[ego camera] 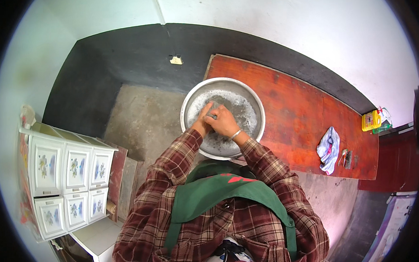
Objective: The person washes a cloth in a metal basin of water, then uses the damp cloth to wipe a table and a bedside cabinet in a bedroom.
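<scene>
A round metal basin (pixel 225 80) is in front of me, with foamy, greyish water (pixel 247 117) inside. Both my hands are over the basin, close together near its middle. My left hand (pixel 203 121) has its thumb side up and its fingers pointing away from me. My right hand (pixel 225 121), with a silver-coloured bracelet (pixel 235 134) at the wrist, is bent inward against the left. Something greyish shows between the fingers, but I cannot make out what it is or which hand grips it.
The basin overlaps the left end of a reddish wooden table (pixel 284 104). Farther right lie a crumpled cloth (pixel 328 150) and small items (pixel 347 159). A yellow jug (pixel 371 121) stands at the far right corner. White drawer units (pixel 75 167) stand to my left.
</scene>
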`<state>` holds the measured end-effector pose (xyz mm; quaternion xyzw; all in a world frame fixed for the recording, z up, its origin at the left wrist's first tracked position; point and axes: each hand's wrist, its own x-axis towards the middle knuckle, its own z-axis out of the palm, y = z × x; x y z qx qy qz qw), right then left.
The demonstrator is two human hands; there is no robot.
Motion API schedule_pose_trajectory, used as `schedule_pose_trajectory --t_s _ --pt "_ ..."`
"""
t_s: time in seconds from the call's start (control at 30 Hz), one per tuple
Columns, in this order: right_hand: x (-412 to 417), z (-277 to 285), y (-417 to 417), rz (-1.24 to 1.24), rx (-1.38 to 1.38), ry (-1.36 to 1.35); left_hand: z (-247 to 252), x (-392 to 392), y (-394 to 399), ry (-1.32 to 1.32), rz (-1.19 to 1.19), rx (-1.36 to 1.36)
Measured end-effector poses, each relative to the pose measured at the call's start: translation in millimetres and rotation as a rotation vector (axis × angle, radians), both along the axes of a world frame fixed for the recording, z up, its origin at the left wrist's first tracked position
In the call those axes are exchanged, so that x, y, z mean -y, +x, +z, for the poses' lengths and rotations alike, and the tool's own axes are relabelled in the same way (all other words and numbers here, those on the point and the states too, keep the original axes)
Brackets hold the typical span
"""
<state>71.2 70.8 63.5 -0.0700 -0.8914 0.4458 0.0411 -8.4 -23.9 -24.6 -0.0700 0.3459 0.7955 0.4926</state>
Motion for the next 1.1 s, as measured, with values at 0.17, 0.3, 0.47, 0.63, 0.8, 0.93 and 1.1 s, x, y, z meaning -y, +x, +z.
schedule_pose_trajectory --t_s 0.17,0.3,0.47,0.63,0.8,0.93,1.1 --pt "6.8 -17.0 -9.2 -0.151 -0.180 0.088 -29.1 -9.3 7.2 0.070 0.084 0.089" --pt "-33.2 -63.1 -28.1 -0.310 -0.114 0.196 36.5 -26.1 31.2 -0.391 0.067 0.040" --pt "-115.1 -134.4 -34.3 -0.115 0.022 0.460 55.6 1.1 18.1 -0.351 0.045 -0.055" --pt "-93.8 -133.0 -28.0 -0.495 0.205 0.175 40.4 27.6 -2.9 -0.407 0.020 -0.009" --pt "-38.9 -84.3 -30.1 -0.097 0.310 -0.326 12.1 1.3 -5.6 -0.404 -0.056 -0.022" --pt "-27.4 -41.5 -14.9 0.062 0.063 -0.060 6.9 -6.9 1.4 -0.265 -0.032 -0.100" --pt "-2.1 -10.3 0.0 -0.035 -0.082 -0.002 -28.8 -18.3 3.3 0.113 0.040 -0.015"
